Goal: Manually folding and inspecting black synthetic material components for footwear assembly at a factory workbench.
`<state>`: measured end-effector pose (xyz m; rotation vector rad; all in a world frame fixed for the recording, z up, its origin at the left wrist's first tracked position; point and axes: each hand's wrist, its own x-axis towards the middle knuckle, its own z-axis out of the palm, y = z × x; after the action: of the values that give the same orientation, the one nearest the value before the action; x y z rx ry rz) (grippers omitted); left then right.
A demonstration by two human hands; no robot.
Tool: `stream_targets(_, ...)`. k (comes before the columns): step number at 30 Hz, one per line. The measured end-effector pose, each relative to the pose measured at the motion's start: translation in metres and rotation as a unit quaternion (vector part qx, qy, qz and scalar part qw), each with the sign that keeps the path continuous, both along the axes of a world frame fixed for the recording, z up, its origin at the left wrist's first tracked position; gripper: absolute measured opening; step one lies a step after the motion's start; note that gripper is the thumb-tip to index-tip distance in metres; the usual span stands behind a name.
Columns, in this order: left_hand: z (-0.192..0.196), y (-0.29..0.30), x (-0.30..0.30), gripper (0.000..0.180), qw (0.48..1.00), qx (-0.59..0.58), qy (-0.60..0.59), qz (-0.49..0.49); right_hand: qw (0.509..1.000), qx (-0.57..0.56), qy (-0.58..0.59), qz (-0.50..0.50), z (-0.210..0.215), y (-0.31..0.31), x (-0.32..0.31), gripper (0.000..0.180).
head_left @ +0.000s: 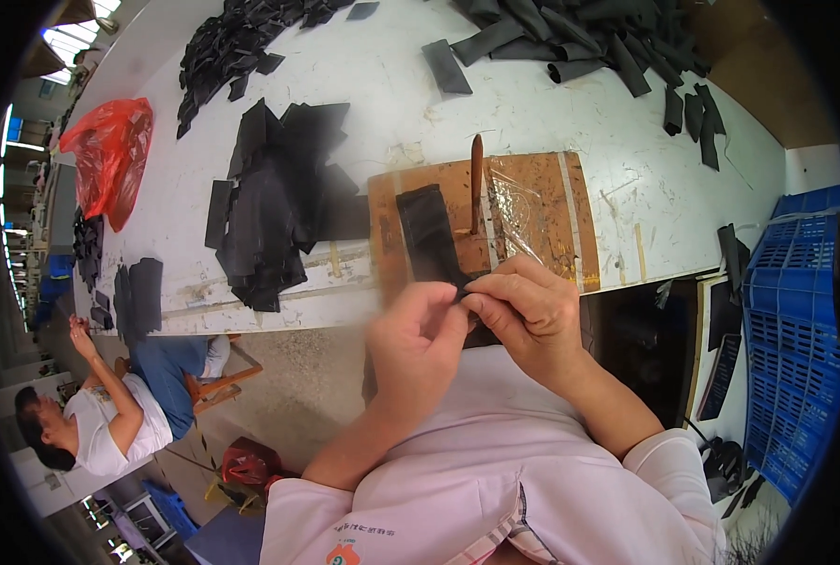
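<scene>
The black strip (pixel 429 231) extends toward 11 o'clock across the brown board (pixel 540 212); the left hand (pixel 418 330) and right hand (pixel 531 309) pinch its 5 o'clock end. Likely light, soft and pliable: grip that end's edges.

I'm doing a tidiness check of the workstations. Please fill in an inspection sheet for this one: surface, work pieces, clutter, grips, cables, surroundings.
Surface: white table, scuffed and stained; brown board with tape at its near edge.
Work pieces: black strip lying partly on the board; brown stick standing there.
Clutter: black pieces piled left of the board, more heaps farther back; red plastic bag at the left.
Grips: left grip and right grip meet, pinching the strip's near end; left slightly blurred.
Cables: possible cord in a dark tangle, lower right; unclear.
Surroundings: seated person at the left; blue crate at the right.
</scene>
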<state>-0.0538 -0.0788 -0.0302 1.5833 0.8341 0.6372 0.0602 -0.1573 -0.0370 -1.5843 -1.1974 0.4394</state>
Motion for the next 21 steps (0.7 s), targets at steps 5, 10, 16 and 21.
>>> stream_targets(5,-0.012,0.000,0.001,0.009,0.985,0.162,0.016,0.064,0.970,0.029,-0.231,-0.075,-0.012,0.013,-0.012,0.020)
stream_targets(10,-0.001,0.017,0.000,0.016,0.936,-0.308,-0.170,0.036,0.994,0.003,-0.062,-0.091,-0.011,0.014,-0.007,0.017)
stream_targets(16,0.000,0.032,-0.007,0.028,0.888,-0.419,-0.170,-0.086,0.865,-0.007,0.499,0.058,-0.010,0.009,0.003,0.003)
stream_targets(21,-0.017,0.015,0.016,0.029,0.975,0.191,-0.051,0.104,0.748,-0.020,0.650,0.130,-0.017,0.013,0.001,0.009)
